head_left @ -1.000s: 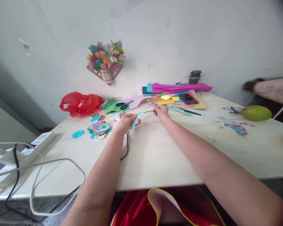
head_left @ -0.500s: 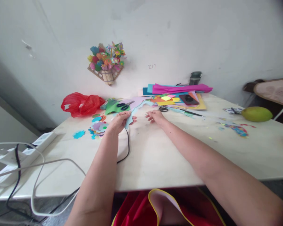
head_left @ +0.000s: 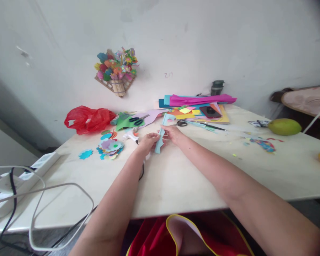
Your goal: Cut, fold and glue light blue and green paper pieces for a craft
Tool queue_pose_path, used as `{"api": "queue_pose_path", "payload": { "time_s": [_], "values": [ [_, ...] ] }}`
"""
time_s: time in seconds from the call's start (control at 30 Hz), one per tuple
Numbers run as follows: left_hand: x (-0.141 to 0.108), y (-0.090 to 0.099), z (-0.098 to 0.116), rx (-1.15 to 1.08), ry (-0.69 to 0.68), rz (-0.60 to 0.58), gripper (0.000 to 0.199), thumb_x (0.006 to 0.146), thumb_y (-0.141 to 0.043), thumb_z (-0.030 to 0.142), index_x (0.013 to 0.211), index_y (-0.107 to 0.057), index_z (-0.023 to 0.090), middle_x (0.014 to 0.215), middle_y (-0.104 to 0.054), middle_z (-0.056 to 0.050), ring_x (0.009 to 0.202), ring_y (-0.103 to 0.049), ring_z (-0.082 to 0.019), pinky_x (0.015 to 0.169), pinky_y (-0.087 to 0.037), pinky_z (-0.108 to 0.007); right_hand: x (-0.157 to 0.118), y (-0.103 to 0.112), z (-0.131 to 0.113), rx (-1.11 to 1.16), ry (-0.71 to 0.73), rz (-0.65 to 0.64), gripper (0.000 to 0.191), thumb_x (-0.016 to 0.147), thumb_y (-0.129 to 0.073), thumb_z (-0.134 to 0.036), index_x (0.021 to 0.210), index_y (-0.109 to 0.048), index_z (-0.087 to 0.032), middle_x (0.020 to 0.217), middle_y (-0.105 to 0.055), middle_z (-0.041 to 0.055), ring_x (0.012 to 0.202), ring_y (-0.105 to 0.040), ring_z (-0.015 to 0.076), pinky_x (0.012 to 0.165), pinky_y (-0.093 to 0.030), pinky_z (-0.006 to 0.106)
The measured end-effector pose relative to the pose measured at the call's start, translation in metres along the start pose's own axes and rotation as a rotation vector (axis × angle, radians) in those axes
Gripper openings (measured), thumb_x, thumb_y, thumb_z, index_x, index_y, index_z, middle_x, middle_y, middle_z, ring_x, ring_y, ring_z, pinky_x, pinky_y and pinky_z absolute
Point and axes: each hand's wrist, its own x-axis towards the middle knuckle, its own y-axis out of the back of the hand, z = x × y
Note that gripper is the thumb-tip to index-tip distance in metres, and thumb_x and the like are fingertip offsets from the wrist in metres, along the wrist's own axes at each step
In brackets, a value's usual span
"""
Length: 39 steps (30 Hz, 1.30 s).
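Note:
Between both hands is a light blue strip of paper or foam sheet (head_left: pixel 158 146) with a wavy cut edge, held above the middle of the table. My left hand (head_left: pixel 148 143) pinches it from the left, lower down. My right hand (head_left: pixel 173 135) grips it higher on the right side; some of its fingers are hidden behind the strip. Left of my left hand lies a white glue gun (head_left: pixel 130 136) with a black cord. A pile of cut-out flower shapes (head_left: pixel 112 147) lies farther left. Dark-handled scissors (head_left: pixel 136 121) rest on a green sheet (head_left: pixel 122 122).
A red plastic bag (head_left: pixel 89 120) and a power strip (head_left: pixel 46 165) with cables are at the left. Coloured sheets (head_left: pixel 202 99), a phone (head_left: pixel 210 112), a second pair of scissors (head_left: pixel 181 123) and a pen (head_left: pixel 213 126) lie at the back right. A mango (head_left: pixel 284 127) is at the right.
My right hand has closed on the light blue strip, and it was apart from it before. My left hand has moved right and nearer with the strip, uncovering the glue gun.

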Motion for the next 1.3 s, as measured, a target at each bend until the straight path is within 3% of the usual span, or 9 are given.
{"api": "queue_pose_path", "payload": {
  "time_s": [0.13,0.37,0.57,0.73,0.93,1.13,1.3],
  "values": [
    [0.003,-0.003,-0.003,0.043,-0.040,-0.013,0.030,0.067,-0.066,0.040,0.076,-0.050,0.016,0.061,-0.065,-0.004,0.055,-0.063,-0.016,0.049,-0.047,-0.024,0.001,0.000,0.002,-0.052,0.028,0.044,0.012,0.067,-0.065,-0.022,0.062,-0.058,-0.015,0.064,-0.065,0.0026,0.052,-0.055,0.0088,0.050,-0.043,0.021],
    [0.010,-0.002,-0.007,0.106,-0.126,0.065,0.030,0.064,-0.067,0.040,0.070,-0.051,0.015,0.053,-0.062,-0.001,0.050,-0.060,-0.014,0.051,-0.046,-0.024,-0.002,-0.003,0.005,-0.144,0.105,0.062,0.019,0.060,-0.072,-0.024,0.057,-0.056,-0.015,0.055,-0.061,-0.0010,0.048,-0.052,0.0076,0.050,-0.042,0.020],
    [0.017,0.002,-0.015,0.152,-0.120,0.106,0.029,0.063,-0.068,0.040,0.065,-0.050,0.016,0.051,-0.061,0.000,0.046,-0.057,-0.013,0.046,-0.043,-0.022,-0.005,0.000,0.000,-0.098,-0.013,-0.018,0.027,0.070,-0.063,-0.040,0.060,-0.057,-0.015,0.054,-0.061,0.0015,0.048,-0.053,0.0096,0.047,-0.041,0.021],
    [0.016,-0.002,-0.014,0.242,-0.099,0.114,0.023,0.065,-0.066,0.036,0.065,-0.053,0.017,0.047,-0.058,0.001,0.040,-0.051,-0.010,0.040,-0.036,-0.020,-0.002,0.005,-0.001,-0.080,0.079,0.041,0.017,0.066,-0.065,-0.028,0.062,-0.058,-0.014,0.062,-0.066,0.0023,0.050,-0.055,0.0082,0.049,-0.041,0.020],
    [0.008,-0.010,-0.009,0.292,-0.080,0.137,0.020,0.065,-0.067,0.031,0.060,-0.053,0.017,0.043,-0.055,0.002,0.037,-0.046,-0.008,0.039,-0.034,-0.019,0.002,0.005,0.002,-0.142,0.131,0.150,0.014,0.062,-0.066,-0.018,0.054,-0.055,-0.013,0.050,-0.062,0.0001,0.041,-0.047,0.0051,0.045,-0.036,0.019],
    [0.010,-0.009,-0.012,0.298,-0.063,0.138,0.017,0.066,-0.065,0.029,0.062,-0.054,0.017,0.043,-0.055,0.002,0.039,-0.050,-0.010,0.040,-0.038,-0.021,0.001,0.012,-0.004,-0.099,0.059,0.041,0.015,0.072,-0.060,-0.026,0.064,-0.059,-0.014,0.058,-0.066,0.0038,0.046,-0.054,0.0084,0.042,-0.038,0.019],
    [0.011,-0.009,-0.014,0.300,-0.067,0.086,0.018,0.064,-0.067,0.031,0.068,-0.059,0.015,0.048,-0.058,0.001,0.040,-0.050,-0.009,0.041,-0.038,-0.020,0.003,0.013,-0.007,-0.130,0.134,0.138,0.016,0.071,-0.062,-0.019,0.058,-0.053,-0.014,0.052,-0.063,0.0011,0.044,-0.053,0.0076,0.043,-0.038,0.018]
  ]
}}
